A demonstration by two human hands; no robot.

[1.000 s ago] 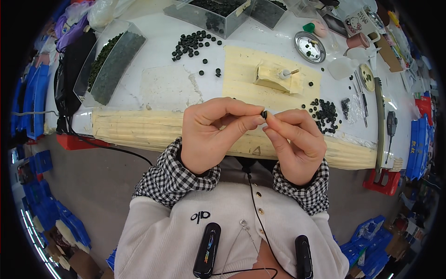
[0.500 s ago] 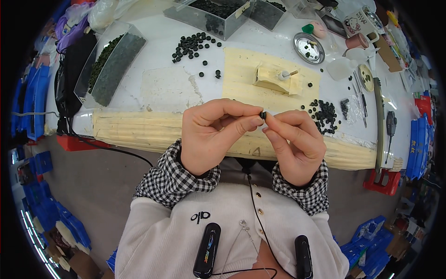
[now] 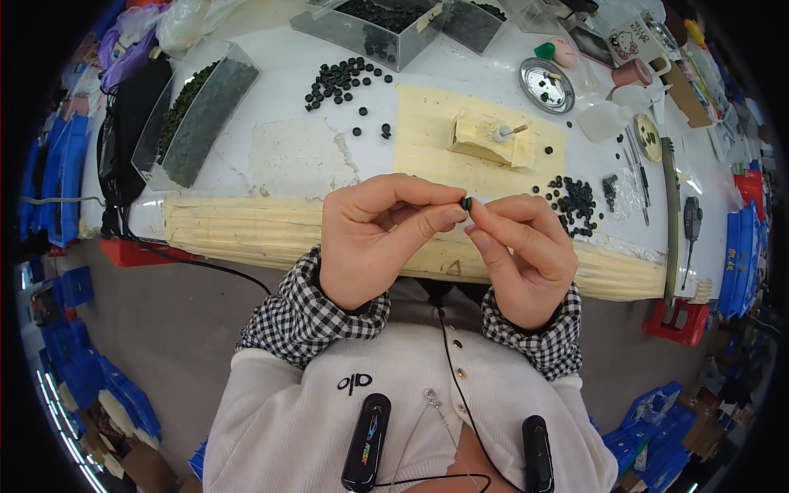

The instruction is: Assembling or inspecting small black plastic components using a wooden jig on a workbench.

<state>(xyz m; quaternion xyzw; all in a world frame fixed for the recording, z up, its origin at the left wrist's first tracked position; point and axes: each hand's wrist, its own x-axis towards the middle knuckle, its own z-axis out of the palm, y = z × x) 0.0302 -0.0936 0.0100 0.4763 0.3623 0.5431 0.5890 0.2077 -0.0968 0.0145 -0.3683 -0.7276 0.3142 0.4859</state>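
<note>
A small round black part is pinched between my two hands over the table's front edge. My left hand grips it from the left with thumb and forefinger. From the right, the fingertips of my right hand press on the same part. Its fine detail is too small to make out. Beyond my hands stands a yellow-taped block with a short white peg, on a yellow sheet. One pile of small black round parts lies to the far left, another pile to the right.
Clear bins with dark pieces stand at the left, and more bins at the back. A round metal dish and a pink cup sit back right. Tweezers lie at the right. A black cable hangs below the padded edge.
</note>
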